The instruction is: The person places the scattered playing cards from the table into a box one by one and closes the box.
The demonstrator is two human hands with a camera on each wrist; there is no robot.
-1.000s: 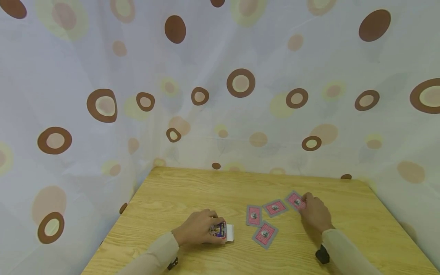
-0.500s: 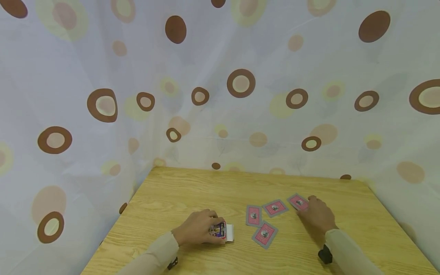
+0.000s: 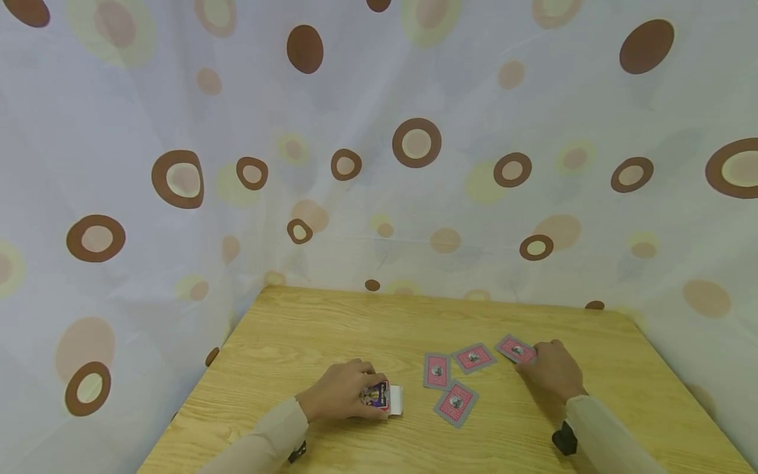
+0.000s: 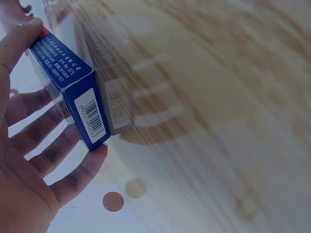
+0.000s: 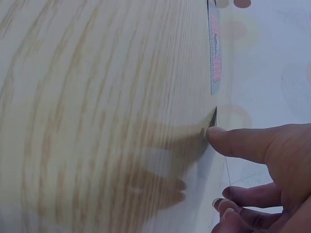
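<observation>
My left hand [image 3: 340, 395] holds a playing-card box [image 3: 376, 395] on the table, thumb on one side and fingers on the other. A white flap [image 3: 396, 399] sticks out of its right end. In the left wrist view the box's blue end bears a barcode label [image 4: 90, 119]. On the right, my right hand [image 3: 556, 370] pinches a red-backed playing card [image 3: 516, 349] by its right edge. The right wrist view shows this card slightly tilted, almost edge-on, with the thumb [image 5: 238, 141] against it. Its face is hidden.
Three more face-down cards lie between the hands: one upright card [image 3: 437, 370], one slanted card [image 3: 474, 357] and a nearer card [image 3: 456, 403] close below them. The wooden table [image 3: 331, 322] is bordered at the back and sides by a spotted white curtain [image 3: 355, 99].
My right hand has shifted right and slightly toward me, and the card in it has turned and moved a little the same way. My left hand and the box have stayed put.
</observation>
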